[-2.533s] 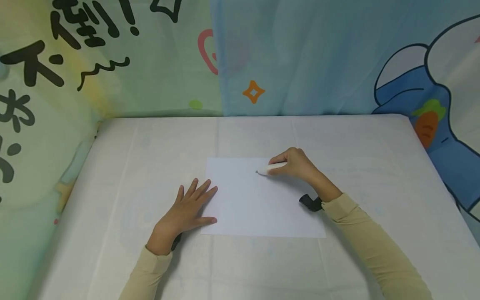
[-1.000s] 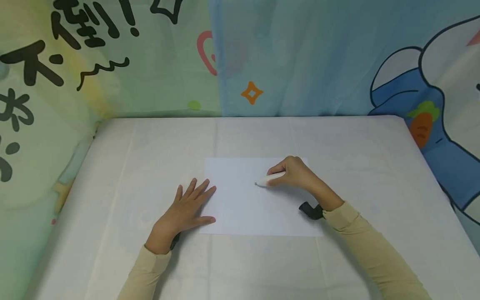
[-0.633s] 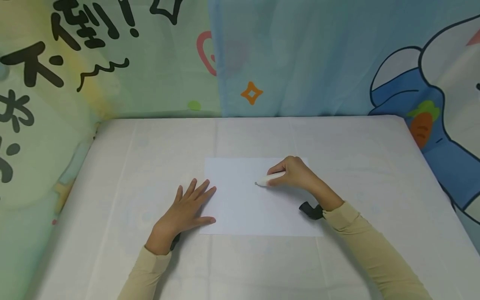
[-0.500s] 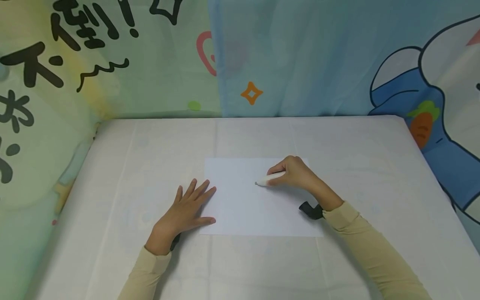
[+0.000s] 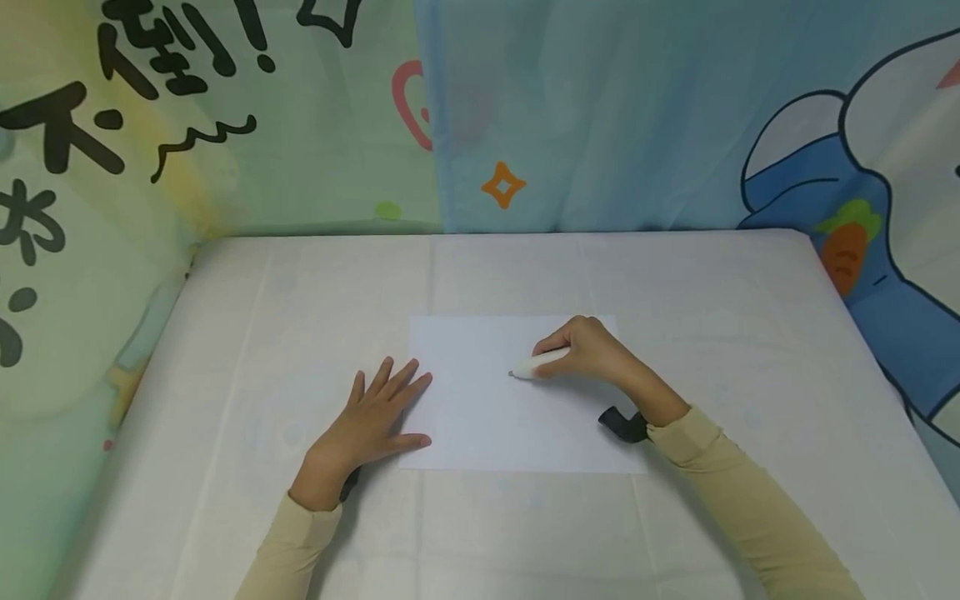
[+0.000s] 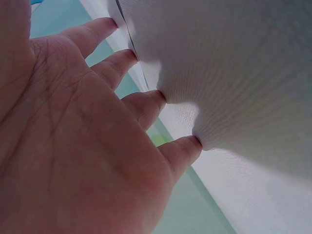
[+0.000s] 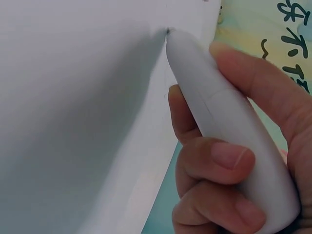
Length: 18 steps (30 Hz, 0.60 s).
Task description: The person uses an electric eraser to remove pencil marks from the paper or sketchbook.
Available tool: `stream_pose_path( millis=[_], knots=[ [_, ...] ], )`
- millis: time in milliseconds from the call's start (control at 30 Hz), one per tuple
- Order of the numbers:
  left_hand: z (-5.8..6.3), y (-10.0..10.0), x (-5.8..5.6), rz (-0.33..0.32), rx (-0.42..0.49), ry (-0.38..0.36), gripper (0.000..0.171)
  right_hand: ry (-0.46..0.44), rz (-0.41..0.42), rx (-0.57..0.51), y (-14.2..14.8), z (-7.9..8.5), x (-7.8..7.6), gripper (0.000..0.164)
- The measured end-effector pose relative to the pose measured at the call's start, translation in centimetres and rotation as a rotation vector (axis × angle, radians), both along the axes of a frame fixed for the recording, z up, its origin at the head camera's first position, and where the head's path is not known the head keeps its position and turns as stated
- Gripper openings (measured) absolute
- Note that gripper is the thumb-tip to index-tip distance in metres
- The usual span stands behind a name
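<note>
A sheet of white paper (image 5: 480, 417) lies flat on the white-covered table. My left hand (image 5: 367, 425) rests with spread fingers over the paper's left edge; thumb and fingertips reach onto the sheet. The left wrist view shows its fingertips (image 6: 195, 141) touching the white surface. My right hand (image 5: 592, 346) grips a thick white pen-shaped tool (image 7: 226, 114), thumb on one side and curled fingers on the other. Its small dark tip meets the paper near the sheet's middle, pointing left in the head view. I cannot tell the tool's exact kind.
The white cloth (image 5: 315, 283) covers the whole tabletop and shows faint creases. Behind the far edge hangs a printed curtain (image 5: 622, 117) with a cartoon figure and a carrot; another printed panel (image 5: 75, 333) stands along the left. A black wrist strap end (image 5: 622, 425) juts out by my right wrist.
My right hand has drawn the white tool's tip toward me down the paper, pausing between about 1.0 and 0.5 seconds ago. The left hand keeps its place on the edge.
</note>
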State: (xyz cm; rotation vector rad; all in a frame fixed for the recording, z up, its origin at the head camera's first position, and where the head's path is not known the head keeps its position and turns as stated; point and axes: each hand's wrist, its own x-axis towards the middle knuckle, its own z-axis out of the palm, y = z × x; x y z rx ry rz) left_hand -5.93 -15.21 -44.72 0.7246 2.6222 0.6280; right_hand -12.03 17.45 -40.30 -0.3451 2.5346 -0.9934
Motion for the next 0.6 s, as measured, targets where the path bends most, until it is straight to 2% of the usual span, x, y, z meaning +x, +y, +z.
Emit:
stream_pose_path(
  millis=[600],
  knots=[
    [0.1, -0.1, 0.0, -0.002, 0.003, 0.011, 0.080, 0.016, -0.070, 0.016, -0.1, 0.0, -1.5, 0.034]
  ],
)
